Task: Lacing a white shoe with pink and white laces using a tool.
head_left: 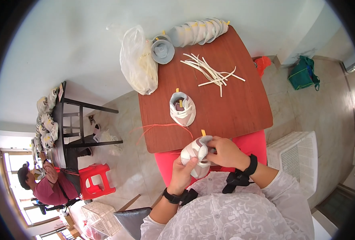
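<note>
Close to my body, at the table's near edge, my left hand [181, 173] grips a white and pale pink shoe upper [194, 154] by its side, thumb pressed on it. My right hand [225, 152] closes on the same upper at its collar, some fingers hidden inside the opening. A yellow tab sticks up from the collar. Just beyond stands another shoe upper [182, 112], laced in white, with yellow tabs. A thin red cord [157, 125] trails from the table's left edge toward the held upper. Farther back lies a loose heap of flat white laces [213, 74].
Along the back of the brown table [241, 104] stand a row of nested uppers [201, 32], two grey-lined uppers [162, 52] and a plastic bag [139, 64]. A white crate [293, 160] is at right. Leftward, a person [55, 184] sits by a red stool [97, 182].
</note>
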`<state>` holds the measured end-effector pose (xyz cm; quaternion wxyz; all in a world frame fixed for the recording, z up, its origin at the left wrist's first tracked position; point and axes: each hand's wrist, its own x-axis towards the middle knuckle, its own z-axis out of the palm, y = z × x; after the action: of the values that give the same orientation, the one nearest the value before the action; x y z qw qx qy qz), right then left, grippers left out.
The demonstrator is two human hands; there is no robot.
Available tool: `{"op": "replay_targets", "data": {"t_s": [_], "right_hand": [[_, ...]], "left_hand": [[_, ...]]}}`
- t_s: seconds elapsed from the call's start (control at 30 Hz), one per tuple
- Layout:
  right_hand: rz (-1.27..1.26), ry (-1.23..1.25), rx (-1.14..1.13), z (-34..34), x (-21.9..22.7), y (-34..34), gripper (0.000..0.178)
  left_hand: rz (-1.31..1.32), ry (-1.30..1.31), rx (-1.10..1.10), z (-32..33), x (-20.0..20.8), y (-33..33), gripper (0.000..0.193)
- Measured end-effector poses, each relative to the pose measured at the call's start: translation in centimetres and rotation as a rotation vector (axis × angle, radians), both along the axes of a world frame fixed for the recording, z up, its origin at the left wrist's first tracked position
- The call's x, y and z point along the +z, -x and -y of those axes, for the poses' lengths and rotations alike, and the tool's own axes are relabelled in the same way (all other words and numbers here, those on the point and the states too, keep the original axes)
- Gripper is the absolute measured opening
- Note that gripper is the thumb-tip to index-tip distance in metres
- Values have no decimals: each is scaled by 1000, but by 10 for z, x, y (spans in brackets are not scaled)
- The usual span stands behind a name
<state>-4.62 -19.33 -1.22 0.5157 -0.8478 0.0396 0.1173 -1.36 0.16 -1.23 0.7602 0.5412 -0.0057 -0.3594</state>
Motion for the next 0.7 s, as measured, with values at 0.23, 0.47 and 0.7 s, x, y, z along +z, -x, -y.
{"op": "replay_targets", "data": {"t_s": [0.23,0.47,0.7], "right_hand": [[353,207,-303,-13,19,1,26],[104,326,-72,-7,9,4,35],[372,145,-214,-14,-3,7,29]], "left_hand": [[242,-115,42,5,-3,3,35],[551,-192,-40,-2,-15,6,32],[281,-191,-100,-1,-25,18,34]]}}
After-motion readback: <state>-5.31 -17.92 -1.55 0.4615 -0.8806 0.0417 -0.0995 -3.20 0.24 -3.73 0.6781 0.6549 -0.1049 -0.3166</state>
